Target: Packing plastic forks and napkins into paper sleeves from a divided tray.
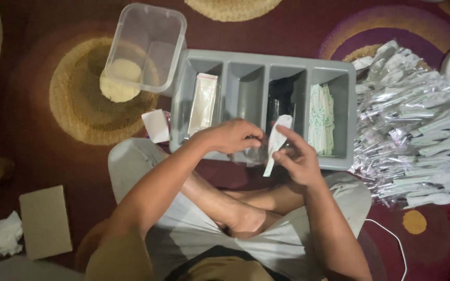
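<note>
I sit cross-legged on a patterned rug, with a grey four-compartment tray (266, 58) in front of my knees. My right hand (297, 155) pinches a white plastic spoon (276, 140) upright over the tray's front edge. My left hand (231, 136) is closed on a clear plastic sleeve (250, 155) just left of the spoon. Clear flat packets (203, 103) stand in the leftmost compartment. Dark items fill the third compartment. White wrapped pieces (321, 118) stand in the rightmost one.
A big heap of clear-wrapped white spoons (417, 130) lies right of the tray. An open clear plastic tub (146, 46) sits at the tray's back left. A small white card (156, 126), a cardboard piece (45, 221), crumpled tissue (2, 235) and a white cable (395, 240) lie around me.
</note>
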